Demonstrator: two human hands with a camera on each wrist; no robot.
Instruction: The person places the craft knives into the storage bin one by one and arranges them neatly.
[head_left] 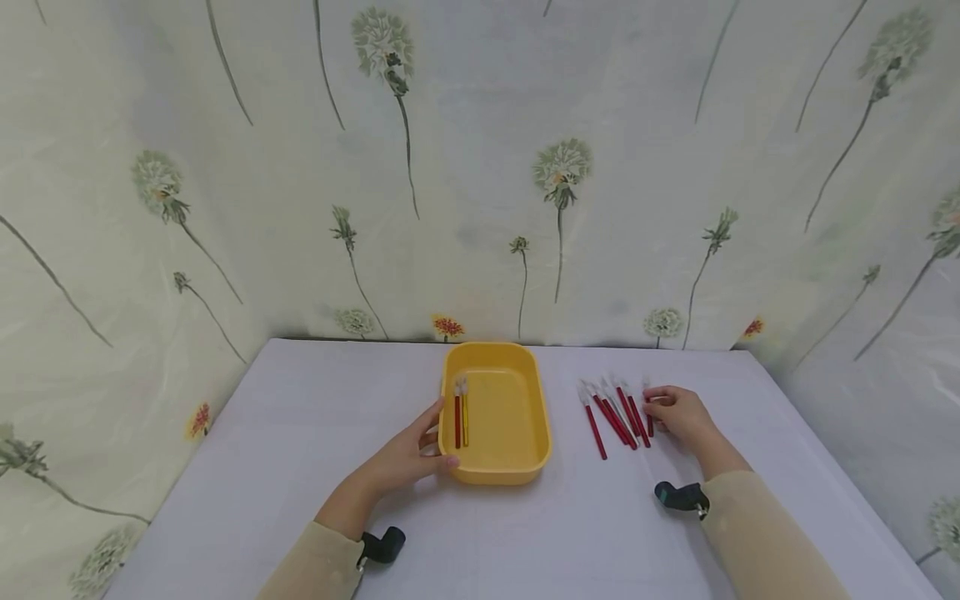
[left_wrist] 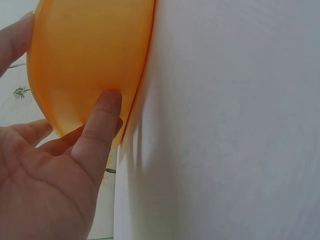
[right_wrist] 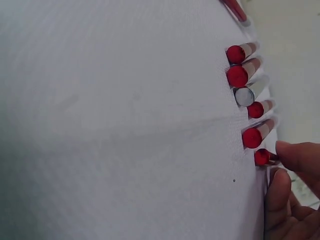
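My left hand holds the yellow plastic tray at its left front corner. In the left wrist view, fingertips lie against the tray's outer wall. Inside the tray, along its left side, lie a slim red stick and a yellow stick, both with pale brush-like tips. To the right, my right hand pinches the rightmost red paintbrush-like stick of a loose group between thumb and finger. Its round red end shows in the right wrist view.
Several more red sticks and a silver one lie fanned out between the tray and my right hand. The white-covered table ends at the back against a dandelion-print cloth. Dark wrist cameras stick out from both sleeves.
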